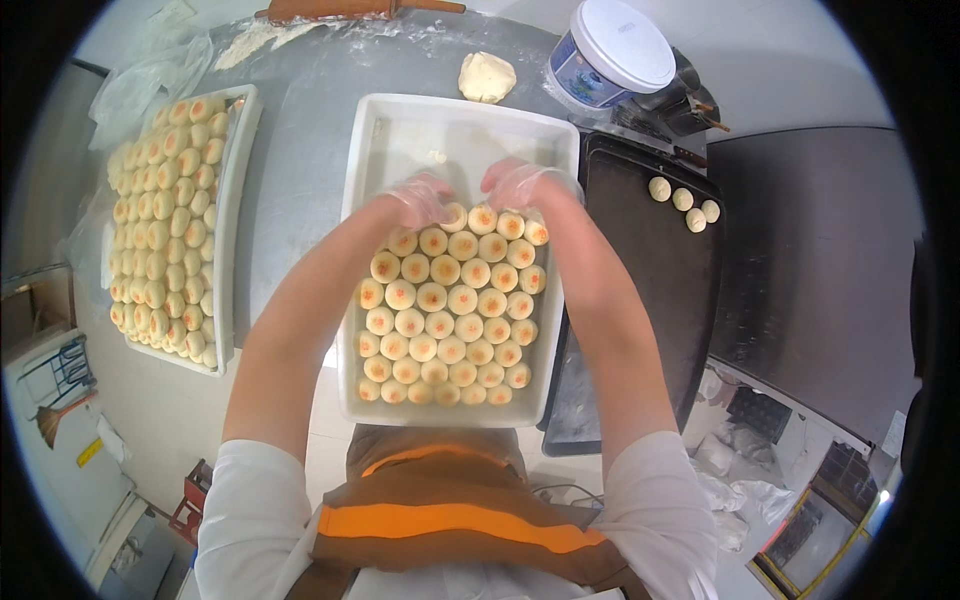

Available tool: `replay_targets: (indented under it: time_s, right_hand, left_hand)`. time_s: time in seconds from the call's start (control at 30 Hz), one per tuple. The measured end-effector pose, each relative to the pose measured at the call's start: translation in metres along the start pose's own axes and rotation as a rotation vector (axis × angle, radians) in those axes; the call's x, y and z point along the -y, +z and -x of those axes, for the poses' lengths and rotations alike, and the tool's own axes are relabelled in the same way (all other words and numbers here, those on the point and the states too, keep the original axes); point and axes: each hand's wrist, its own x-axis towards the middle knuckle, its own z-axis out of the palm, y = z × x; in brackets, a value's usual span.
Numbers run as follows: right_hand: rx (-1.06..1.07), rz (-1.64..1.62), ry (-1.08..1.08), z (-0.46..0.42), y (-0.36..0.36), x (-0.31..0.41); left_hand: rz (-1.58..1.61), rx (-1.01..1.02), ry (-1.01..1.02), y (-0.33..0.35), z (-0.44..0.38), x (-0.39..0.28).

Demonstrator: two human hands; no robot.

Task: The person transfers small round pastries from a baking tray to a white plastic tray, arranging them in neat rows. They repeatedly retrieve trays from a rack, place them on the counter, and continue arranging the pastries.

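A white plastic tray (461, 120) lies before me, with rows of round pale pastry buns (463, 299) filling its near and middle part. Most buns carry a red-orange mark on top. My left hand (421, 201), in a clear plastic glove, is at the far left end of the rows, against a bun (454, 217). Also gloved, my right hand (525, 186) reaches down over the far row near the tray's right wall. The fingertips of both hands are partly hidden, so any grip is unclear. A small dough scrap (436, 157) rests on the tray floor beyond them.
At left stands another white tray (238, 187) heaped with marked buns. A black baking tray (637, 277) on the right holds several small dough pieces (682, 199). Behind are a dough lump (487, 77), a lidded white bucket (611, 56), a wooden rolling pin (330, 9) and flour.
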Motion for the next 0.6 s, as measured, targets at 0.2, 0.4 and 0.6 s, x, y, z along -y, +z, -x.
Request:
replay_targets:
  time_s: [0.2, 0.4, 0.6]
  right_hand:
    - [0.037, -0.577, 0.134, 0.028, -0.021, 0.006]
    - [-0.187, -0.284, -0.112, 0.008, 0.003, 0.079]
    - [0.042, 0.036, -0.178, -0.016, 0.015, 0.099]
  left_hand:
    - [-0.014, 0.147, -0.102, -0.056, 0.003, 0.005]
    - [-0.23, 0.164, 0.038, -0.057, -0.008, 0.036]
    - [-0.373, 0.2, 0.007, -0.059, -0.003, 0.033]
